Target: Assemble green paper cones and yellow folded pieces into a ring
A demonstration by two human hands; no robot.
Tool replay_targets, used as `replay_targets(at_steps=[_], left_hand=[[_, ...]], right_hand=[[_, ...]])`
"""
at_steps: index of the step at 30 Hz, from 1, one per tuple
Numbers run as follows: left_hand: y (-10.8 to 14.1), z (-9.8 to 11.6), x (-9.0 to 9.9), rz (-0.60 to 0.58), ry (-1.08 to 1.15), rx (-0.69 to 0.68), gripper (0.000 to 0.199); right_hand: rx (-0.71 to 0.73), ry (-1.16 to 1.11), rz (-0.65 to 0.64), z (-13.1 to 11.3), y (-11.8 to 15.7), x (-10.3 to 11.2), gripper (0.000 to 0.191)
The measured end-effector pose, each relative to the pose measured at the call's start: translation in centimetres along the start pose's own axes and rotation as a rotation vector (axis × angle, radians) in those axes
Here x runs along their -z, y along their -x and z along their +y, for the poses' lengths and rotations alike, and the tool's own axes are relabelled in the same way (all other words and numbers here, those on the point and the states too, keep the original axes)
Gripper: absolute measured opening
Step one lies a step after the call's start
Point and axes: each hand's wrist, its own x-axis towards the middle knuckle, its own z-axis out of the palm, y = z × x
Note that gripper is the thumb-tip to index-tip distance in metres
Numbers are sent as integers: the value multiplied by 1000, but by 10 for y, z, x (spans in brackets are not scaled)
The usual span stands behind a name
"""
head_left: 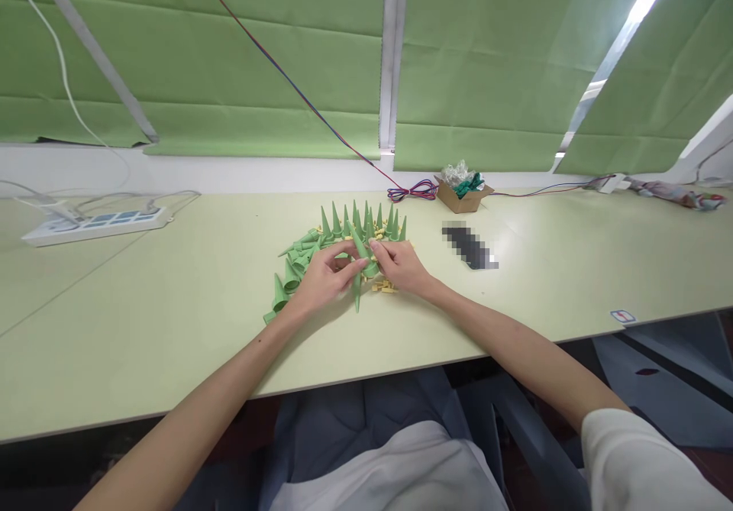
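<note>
My left hand is closed around a hollow green plastic cone, its tip pointing up and away and its wide end toward me. At that wide end my right hand is pinched shut; what lies between its fingertips is too small to make out. Below the hands another green cone points toward me. Small yellow pieces are scattered beside it. Behind my hands several green cones stand upright in a row, with more yellow bits among them. Further green cones lie tipped over to the left.
A white power strip with cords is at the left. Behind to the right are a small cardboard box with plastic wrap and a coil of red-blue wire. A pixelated dark object lies in front of the box.
</note>
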Motion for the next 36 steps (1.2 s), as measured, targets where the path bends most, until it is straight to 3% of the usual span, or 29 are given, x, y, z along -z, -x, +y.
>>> replay_targets(at_steps=[9,11,14,20,31,36], left_hand=[[0,-2,-4,94,105,19,34],[0,-2,-3,81,125,40,32],[-1,0,-2,34,119,96,48],[-2,-1,-2,-25,184,141,59],[0,-3,2,-44,168,105,53],[2,-1,0,-81,-5,39,37]], right_hand=[[-70,-55,96,0,0,-1,51],[-75,-88,110,2,0,-1,50],[-67,-103,114,2,1,0,50],[8,-86,29,-1,2,2,47],[43,-48,-6,4,3,3,43],[19,-42,14,3,3,2,49]])
